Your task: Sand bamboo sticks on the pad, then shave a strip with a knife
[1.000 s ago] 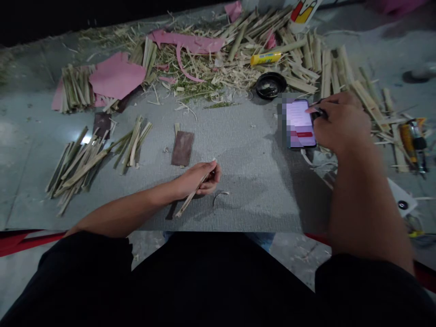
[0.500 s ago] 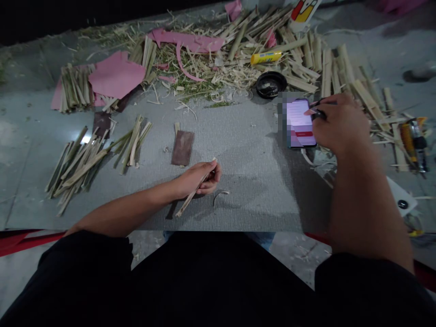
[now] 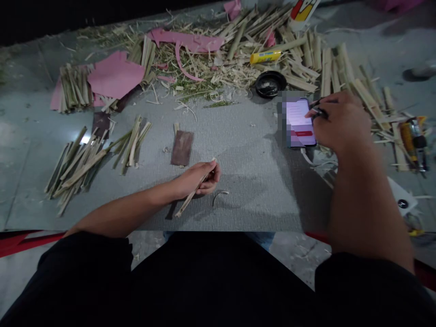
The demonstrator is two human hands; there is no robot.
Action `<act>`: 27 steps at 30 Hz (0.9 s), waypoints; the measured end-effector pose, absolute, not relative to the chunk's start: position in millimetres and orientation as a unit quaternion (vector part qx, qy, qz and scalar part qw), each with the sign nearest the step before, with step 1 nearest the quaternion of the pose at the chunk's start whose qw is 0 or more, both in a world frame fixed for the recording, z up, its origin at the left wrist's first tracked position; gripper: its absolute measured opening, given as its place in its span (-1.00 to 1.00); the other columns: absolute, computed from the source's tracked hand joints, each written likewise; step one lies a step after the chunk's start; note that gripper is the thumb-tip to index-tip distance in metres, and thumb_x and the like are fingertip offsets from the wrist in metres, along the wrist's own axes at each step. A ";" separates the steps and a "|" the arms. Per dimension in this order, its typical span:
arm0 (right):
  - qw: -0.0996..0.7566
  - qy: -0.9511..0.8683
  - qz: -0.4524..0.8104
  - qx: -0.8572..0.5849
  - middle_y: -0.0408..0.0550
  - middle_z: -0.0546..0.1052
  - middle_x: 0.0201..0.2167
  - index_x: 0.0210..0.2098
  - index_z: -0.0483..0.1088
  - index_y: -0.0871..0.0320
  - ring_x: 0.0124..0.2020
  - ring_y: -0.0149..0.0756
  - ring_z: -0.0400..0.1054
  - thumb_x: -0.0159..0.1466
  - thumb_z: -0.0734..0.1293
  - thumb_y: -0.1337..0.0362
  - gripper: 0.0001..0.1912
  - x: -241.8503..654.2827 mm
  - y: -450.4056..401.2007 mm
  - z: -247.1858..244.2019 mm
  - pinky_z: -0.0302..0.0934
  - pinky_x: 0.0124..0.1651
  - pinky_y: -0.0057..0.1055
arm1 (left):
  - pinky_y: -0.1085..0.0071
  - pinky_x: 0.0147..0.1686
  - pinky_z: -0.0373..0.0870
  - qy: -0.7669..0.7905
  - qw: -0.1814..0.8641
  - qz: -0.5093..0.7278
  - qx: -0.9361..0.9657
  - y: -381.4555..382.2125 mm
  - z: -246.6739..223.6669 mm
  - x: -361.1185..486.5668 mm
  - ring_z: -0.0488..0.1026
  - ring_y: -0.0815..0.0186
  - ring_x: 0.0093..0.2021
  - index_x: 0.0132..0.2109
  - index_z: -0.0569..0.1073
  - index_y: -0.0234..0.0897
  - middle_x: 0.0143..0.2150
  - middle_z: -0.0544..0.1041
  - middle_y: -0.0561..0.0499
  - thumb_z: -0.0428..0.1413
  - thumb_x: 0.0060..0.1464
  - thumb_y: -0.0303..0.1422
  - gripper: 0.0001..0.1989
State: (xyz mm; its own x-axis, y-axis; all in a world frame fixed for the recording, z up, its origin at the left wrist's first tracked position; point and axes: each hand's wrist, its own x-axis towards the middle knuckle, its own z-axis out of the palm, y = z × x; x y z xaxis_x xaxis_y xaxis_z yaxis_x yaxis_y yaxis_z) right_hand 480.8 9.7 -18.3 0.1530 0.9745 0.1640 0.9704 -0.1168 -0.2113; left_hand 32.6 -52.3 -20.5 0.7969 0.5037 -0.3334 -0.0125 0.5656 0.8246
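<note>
We find no legible text. Phone (image 3: 299, 123) screen lit, lines too small and partly blurred, red bar unreadable. Yellow tube (image 3: 265, 57) print illegible. Red-yellow graphic on white carton (image 3: 304, 10) at far edge, no letters discernible.

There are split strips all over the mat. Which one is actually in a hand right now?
The single pale strip gripped in the left hand, slanting down onto the grey mat. The loose bundle on the left lies untouched.

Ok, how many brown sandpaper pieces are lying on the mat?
2: one sandpaper piece beyond the left hand; another farther left by the bamboo strips. More may be hidden.
</note>
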 end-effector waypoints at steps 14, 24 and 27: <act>0.113 -0.647 -0.002 -0.754 0.23 0.57 0.47 0.31 0.75 0.10 0.44 0.21 0.49 0.48 0.33 0.24 -0.48 479.7 8.9 -17.1 0.45 0.51 0.22 | 0.50 -0.60 0.04 0.281 0.836 0.148 0.447 -52.5 -18.8 32.2 -0.03 0.46 -0.68 -0.22 0.36 -0.14 -0.59 0.12 0.29 0.08 0.53 0.32 -0.37; 0.144 -0.651 0.009 -0.745 0.15 0.60 0.38 0.25 0.78 -0.02 0.35 0.16 0.50 0.45 0.33 0.21 -0.50 484.8 10.6 -23.2 0.41 0.47 0.18 | 0.50 -0.61 0.02 0.277 0.836 0.149 0.450 -52.8 -14.8 32.5 -0.02 0.45 -0.67 -0.23 0.38 -0.15 -0.59 0.12 0.28 0.08 0.54 0.31 -0.37; 0.133 -0.647 0.015 -0.750 0.17 0.56 0.44 0.30 0.76 -0.01 0.39 0.17 0.47 0.42 0.33 0.23 -0.45 483.5 9.8 -20.9 0.38 0.50 0.18 | 0.51 -0.61 0.03 0.264 0.842 0.154 0.444 -52.7 -13.6 33.3 -0.02 0.47 -0.67 -0.23 0.39 -0.16 -0.59 0.13 0.29 0.13 0.52 0.32 -0.36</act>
State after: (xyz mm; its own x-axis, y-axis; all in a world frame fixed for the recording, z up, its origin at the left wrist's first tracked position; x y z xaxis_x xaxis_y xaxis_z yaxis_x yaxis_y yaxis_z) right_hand 483.5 9.8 -20.9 0.1611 0.9754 0.1502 0.9674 -0.1259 -0.2197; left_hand 33.3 -52.7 -13.6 0.8135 0.4935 -0.3076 -0.0244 0.5576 0.8298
